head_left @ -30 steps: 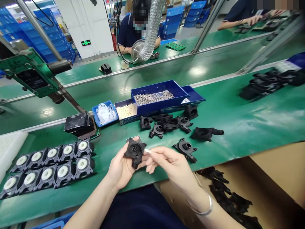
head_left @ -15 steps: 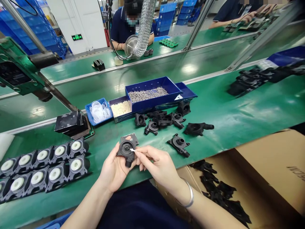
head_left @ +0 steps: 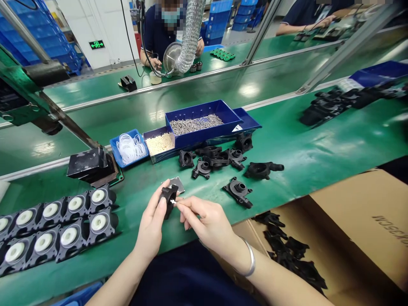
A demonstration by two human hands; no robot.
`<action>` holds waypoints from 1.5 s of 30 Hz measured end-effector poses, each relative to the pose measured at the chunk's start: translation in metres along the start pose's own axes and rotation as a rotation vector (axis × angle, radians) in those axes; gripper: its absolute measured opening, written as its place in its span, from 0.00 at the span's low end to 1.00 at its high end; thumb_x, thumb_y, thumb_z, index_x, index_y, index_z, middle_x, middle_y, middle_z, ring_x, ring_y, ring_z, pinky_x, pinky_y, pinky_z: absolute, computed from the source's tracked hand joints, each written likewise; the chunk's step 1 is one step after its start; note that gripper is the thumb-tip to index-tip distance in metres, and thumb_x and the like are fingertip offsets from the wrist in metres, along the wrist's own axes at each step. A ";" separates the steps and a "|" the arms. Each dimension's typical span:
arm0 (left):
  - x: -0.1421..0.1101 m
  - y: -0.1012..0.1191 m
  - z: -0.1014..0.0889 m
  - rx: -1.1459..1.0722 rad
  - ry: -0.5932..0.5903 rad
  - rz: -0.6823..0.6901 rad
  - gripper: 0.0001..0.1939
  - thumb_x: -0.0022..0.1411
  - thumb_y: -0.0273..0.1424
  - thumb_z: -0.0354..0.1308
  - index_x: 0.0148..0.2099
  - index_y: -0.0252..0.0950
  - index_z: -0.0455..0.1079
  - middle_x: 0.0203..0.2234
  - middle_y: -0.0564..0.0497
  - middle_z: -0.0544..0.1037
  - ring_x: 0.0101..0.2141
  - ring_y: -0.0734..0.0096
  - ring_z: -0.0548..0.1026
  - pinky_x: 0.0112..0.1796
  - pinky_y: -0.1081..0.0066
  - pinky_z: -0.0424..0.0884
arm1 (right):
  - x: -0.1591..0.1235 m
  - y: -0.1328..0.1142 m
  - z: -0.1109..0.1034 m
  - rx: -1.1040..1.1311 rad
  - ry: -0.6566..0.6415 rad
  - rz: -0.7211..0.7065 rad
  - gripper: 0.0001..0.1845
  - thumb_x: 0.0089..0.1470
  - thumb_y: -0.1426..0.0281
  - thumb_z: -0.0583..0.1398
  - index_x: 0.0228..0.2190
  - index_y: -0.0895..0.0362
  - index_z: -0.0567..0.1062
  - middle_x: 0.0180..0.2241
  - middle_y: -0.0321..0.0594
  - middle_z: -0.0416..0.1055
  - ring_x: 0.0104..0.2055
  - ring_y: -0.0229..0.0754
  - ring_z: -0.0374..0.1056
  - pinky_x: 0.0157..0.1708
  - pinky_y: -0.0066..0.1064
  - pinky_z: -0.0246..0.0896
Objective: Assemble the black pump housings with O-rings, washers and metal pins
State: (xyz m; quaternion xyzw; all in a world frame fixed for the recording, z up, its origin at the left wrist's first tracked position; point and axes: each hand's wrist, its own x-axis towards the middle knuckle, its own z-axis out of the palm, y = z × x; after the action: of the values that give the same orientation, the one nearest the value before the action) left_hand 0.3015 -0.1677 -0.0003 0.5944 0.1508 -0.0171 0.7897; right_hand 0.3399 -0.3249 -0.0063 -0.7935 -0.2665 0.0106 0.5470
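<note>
My left hand [head_left: 153, 221] grips a black plastic pump housing [head_left: 168, 197], turned edge-on toward my right hand. My right hand [head_left: 204, 219] pinches a small white pin [head_left: 173, 201] between thumb and forefinger, its tip touching the housing's face. Both hands hover just above the green bench near its front edge. A small grey square plate [head_left: 176, 184] lies on the mat just behind the housing. Several loose black housings [head_left: 216, 159] lie beyond my hands, one [head_left: 238, 191] close to my right hand.
Blue trays hold metal pins [head_left: 194, 124], white pins [head_left: 161, 143] and white rings [head_left: 129, 148]. Rows of black housings with white discs [head_left: 60, 225] lie at left. A green press fixture [head_left: 28, 97] stands far left. A cardboard box [head_left: 350, 221] with black parts sits lower right. Other people work across the belts.
My left hand has rotated the housing from face-up to edge-on, and my right hand has brought the white pin against it. The view has drifted slightly right and down.
</note>
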 end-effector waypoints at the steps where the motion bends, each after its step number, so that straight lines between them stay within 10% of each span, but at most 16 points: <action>1: 0.000 -0.001 -0.002 0.089 -0.007 0.048 0.25 0.68 0.41 0.56 0.65 0.43 0.66 0.62 0.48 0.71 0.64 0.57 0.64 0.63 0.63 0.59 | -0.001 0.000 0.001 0.010 0.001 -0.006 0.15 0.67 0.72 0.54 0.27 0.55 0.70 0.20 0.30 0.67 0.22 0.34 0.66 0.31 0.27 0.61; 15: 0.004 -0.010 -0.024 0.605 -0.086 0.223 0.25 0.74 0.41 0.46 0.69 0.46 0.56 0.64 0.49 0.68 0.61 0.63 0.68 0.63 0.61 0.61 | 0.001 0.018 0.034 0.001 0.035 -0.115 0.10 0.68 0.73 0.51 0.36 0.54 0.71 0.24 0.35 0.72 0.25 0.38 0.70 0.33 0.30 0.66; 21: 0.004 0.000 -0.030 0.759 -0.139 0.296 0.25 0.73 0.40 0.46 0.70 0.46 0.55 0.64 0.47 0.67 0.62 0.61 0.65 0.63 0.58 0.60 | 0.020 0.013 0.008 0.080 -0.222 0.032 0.13 0.67 0.66 0.54 0.30 0.54 0.72 0.27 0.36 0.74 0.29 0.39 0.71 0.33 0.30 0.67; 27: 0.004 0.032 -0.027 0.926 -0.358 0.403 0.53 0.66 0.34 0.57 0.72 0.46 0.16 0.64 0.37 0.60 0.54 0.56 0.73 0.55 0.53 0.70 | 0.042 -0.001 -0.026 0.362 -0.306 0.100 0.24 0.59 0.60 0.63 0.56 0.51 0.70 0.54 0.45 0.72 0.54 0.48 0.71 0.50 0.39 0.70; 30: 0.005 0.034 -0.023 1.030 -0.383 0.495 0.63 0.57 0.29 0.64 0.71 0.46 0.12 0.67 0.31 0.50 0.47 0.55 0.77 0.47 0.52 0.75 | 0.043 -0.001 -0.021 0.290 -0.532 0.046 0.30 0.55 0.61 0.67 0.57 0.49 0.71 0.56 0.42 0.73 0.54 0.50 0.72 0.55 0.41 0.67; 34: -0.006 0.033 -0.026 1.109 -0.330 0.544 0.68 0.54 0.39 0.70 0.71 0.46 0.14 0.68 0.29 0.44 0.54 0.47 0.73 0.49 0.50 0.75 | 0.038 0.007 -0.010 0.265 -0.464 0.031 0.27 0.53 0.62 0.69 0.54 0.48 0.74 0.55 0.40 0.74 0.56 0.50 0.71 0.57 0.41 0.65; 38: -0.029 0.046 -0.060 1.346 -0.153 0.629 0.63 0.53 0.48 0.69 0.74 0.42 0.27 0.67 0.31 0.51 0.65 0.40 0.57 0.59 0.44 0.63 | 0.040 0.018 -0.008 0.276 -0.151 0.030 0.19 0.56 0.62 0.67 0.49 0.48 0.73 0.56 0.41 0.72 0.58 0.49 0.69 0.57 0.41 0.64; 45: -0.052 0.048 -0.162 1.857 0.168 0.483 0.54 0.53 0.37 0.70 0.73 0.36 0.43 0.50 0.37 0.73 0.51 0.41 0.70 0.52 0.47 0.64 | 0.050 0.043 0.005 -0.033 0.076 -0.138 0.16 0.58 0.61 0.65 0.46 0.50 0.70 0.55 0.45 0.73 0.56 0.50 0.70 0.56 0.45 0.64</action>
State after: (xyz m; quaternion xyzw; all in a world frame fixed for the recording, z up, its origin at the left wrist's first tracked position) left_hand 0.2266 -0.0088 0.0177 0.9967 0.0067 0.0758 -0.0270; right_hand 0.3986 -0.3098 -0.0324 -0.7821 -0.2997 -0.0616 0.5429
